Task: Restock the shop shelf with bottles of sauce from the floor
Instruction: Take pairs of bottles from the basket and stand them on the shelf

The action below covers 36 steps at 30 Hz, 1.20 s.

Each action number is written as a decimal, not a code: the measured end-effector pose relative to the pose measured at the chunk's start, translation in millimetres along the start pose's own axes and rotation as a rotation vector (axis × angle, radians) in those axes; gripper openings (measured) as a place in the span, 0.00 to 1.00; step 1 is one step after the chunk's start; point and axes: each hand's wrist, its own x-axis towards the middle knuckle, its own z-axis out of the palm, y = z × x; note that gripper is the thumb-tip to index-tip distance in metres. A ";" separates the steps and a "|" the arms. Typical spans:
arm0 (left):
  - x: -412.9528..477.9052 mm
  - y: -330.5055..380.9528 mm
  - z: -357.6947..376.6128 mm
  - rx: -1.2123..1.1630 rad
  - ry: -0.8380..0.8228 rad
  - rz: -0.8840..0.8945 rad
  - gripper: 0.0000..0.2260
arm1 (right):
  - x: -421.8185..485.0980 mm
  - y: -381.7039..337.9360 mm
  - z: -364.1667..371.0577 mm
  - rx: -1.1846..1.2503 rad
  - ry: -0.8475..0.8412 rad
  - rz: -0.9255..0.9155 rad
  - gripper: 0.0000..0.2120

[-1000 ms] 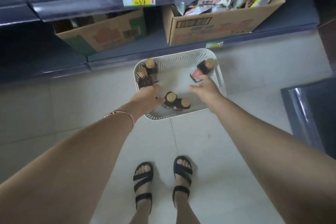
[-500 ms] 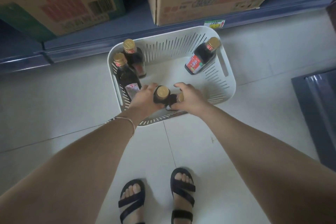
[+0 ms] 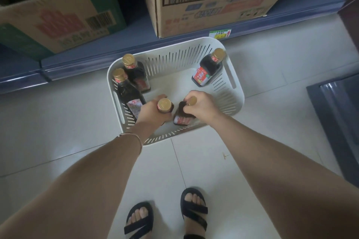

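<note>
A white slotted basket (image 3: 236,91) stands on the tiled floor in front of the blue shelf (image 3: 97,54). Several dark sauce bottles with gold caps are inside it. My left hand (image 3: 150,111) grips one bottle (image 3: 165,105) by its neck near the basket's front. My right hand (image 3: 202,107) grips a second bottle (image 3: 181,117) just to the right of it. Two more bottles (image 3: 132,72) stand at the basket's left side, one of them (image 3: 126,91) taller. Another bottle (image 3: 208,70) leans at the back right corner.
Two cardboard boxes sit on the bottom shelf, one at the left (image 3: 58,19) and one at the right (image 3: 209,0) holding packets. A yellow price tag (image 3: 220,34) is on the shelf edge. A dark shelf end (image 3: 338,122) is at the right. My sandalled feet (image 3: 167,217) are below.
My head has moved lower and closer to the basket. Both hands reached down into it and closed round the necks of the two front bottles.
</note>
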 end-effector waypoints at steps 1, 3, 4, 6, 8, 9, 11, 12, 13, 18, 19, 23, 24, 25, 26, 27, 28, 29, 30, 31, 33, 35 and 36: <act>-6.6 5.0 -6.3 -0.009 0.010 -0.001 0.25 | -3.9 -4.1 -4.4 0.039 0.040 0.018 0.10; -22.0 18.9 -21.2 -0.021 0.035 0.013 0.23 | -14.3 -14.6 -15.8 0.130 0.116 0.058 0.10; -30.6 27.5 -29.3 -0.026 0.046 0.021 0.22 | -20.7 -21.8 -23.8 0.161 0.152 0.071 0.10; -47.0 46.8 -46.0 -0.064 0.065 0.018 0.24 | -36.0 -38.9 -43.8 0.210 0.210 0.079 0.09; -65.1 69.8 -64.9 -0.081 0.068 0.022 0.25 | -54.4 -60.5 -68.4 0.240 0.242 0.063 0.08; -75.2 82.4 -75.0 -0.078 0.062 0.033 0.25 | -64.4 -72.3 -81.7 0.243 0.253 0.059 0.09; -98.1 111.6 -96.7 -0.072 0.047 0.067 0.24 | -86.0 -96.9 -110.7 0.238 0.277 0.063 0.11; -110.4 127.4 -107.9 -0.061 0.042 0.092 0.24 | -97.4 -110.2 -126.9 0.244 0.288 0.067 0.13; -124.3 144.8 -119.5 -0.047 0.033 0.118 0.23 | -109.3 -123.8 -143.8 0.260 0.301 0.068 0.14; -190.5 233.1 -173.0 -0.024 0.030 0.228 0.12 | -171.9 -195.4 -235.9 0.350 0.423 0.017 0.14; -202.3 250.3 -182.3 -0.019 0.028 0.256 0.11 | -184.4 -208.5 -253.6 0.360 0.449 -0.003 0.13; -244.5 312.7 -213.0 -0.029 0.013 0.378 0.11 | -227.5 -252.4 -313.1 0.408 0.589 -0.054 0.09; -254.6 326.3 -219.0 -0.028 0.020 0.414 0.11 | -238.1 -261.5 -325.3 0.417 0.638 -0.055 0.11; -265.6 339.6 -224.3 -0.031 0.025 0.455 0.12 | -250.0 -269.7 -336.3 0.424 0.689 -0.052 0.13; -277.5 352.1 -229.0 -0.042 0.024 0.496 0.12 | -262.7 -276.7 -346.5 0.428 0.737 -0.040 0.15; -290.1 364.3 -233.3 -0.054 0.017 0.540 0.11 | -276.5 -283.1 -356.1 0.433 0.784 -0.032 0.17; -302.3 375.4 -237.2 -0.061 0.011 0.577 0.12 | -290.6 -289.1 -365.1 0.449 0.826 -0.031 0.17; -313.9 385.9 -240.4 -0.064 0.002 0.614 0.13 | -305.0 -294.1 -374.0 0.470 0.868 -0.033 0.17; -326.4 396.0 -243.5 -0.067 -0.009 0.650 0.14 | -320.6 -299.2 -383.0 0.491 0.910 -0.031 0.17; -338.9 406.4 -246.1 -0.068 -0.023 0.685 0.16 | -336.5 -303.2 -391.9 0.508 0.957 -0.025 0.17; -364.0 426.4 -249.3 -0.057 -0.059 0.746 0.17 | -368.4 -309.1 -410.1 0.533 1.050 -0.014 0.19; -389.8 444.5 -248.4 -0.065 -0.105 0.809 0.16 | -400.7 -312.0 -426.4 0.524 1.123 -0.005 0.22; -402.9 452.5 -246.1 -0.075 -0.137 0.832 0.15 | -416.6 -312.5 -434.4 0.512 1.153 -0.002 0.23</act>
